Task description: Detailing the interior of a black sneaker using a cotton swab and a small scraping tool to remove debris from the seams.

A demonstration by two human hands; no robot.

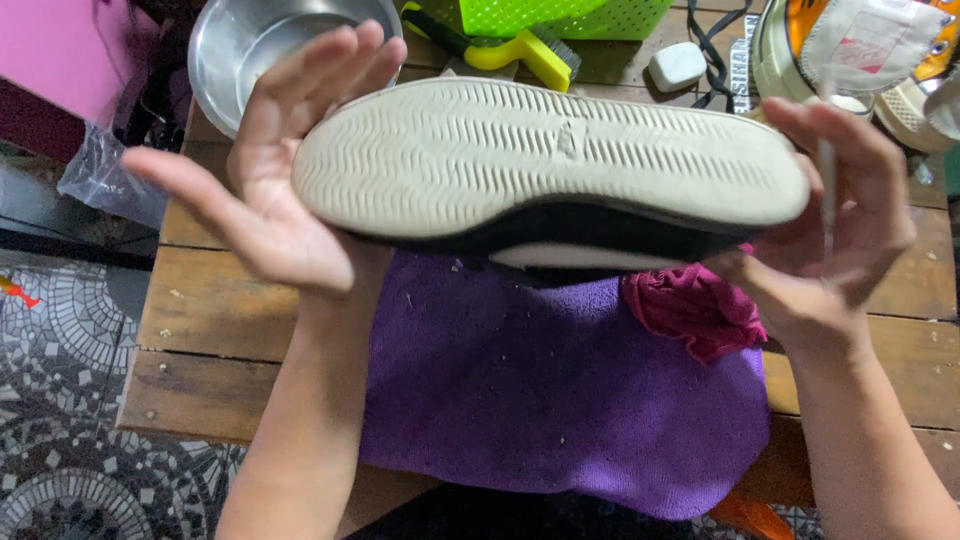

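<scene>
Held closest to the lens, sole up: black canvas shoe with off-white ribbed rubber sole [550, 165], above the bench's near edge. Left hand [275, 190] props the heel end with open palm, fingers spread, not clamped. Right hand [835, 235] cups the toe end, fingers loosely curled around it; a thin pale stick sits between them. Step judged: sole inspection. Next move likely needs a firmer grip. Sole looks greyed, grooves fairly clean. Purple towel [560, 400] covers the wooden slatted bench [210, 320] below; steel bowl [250, 45] at far-left corner.
</scene>
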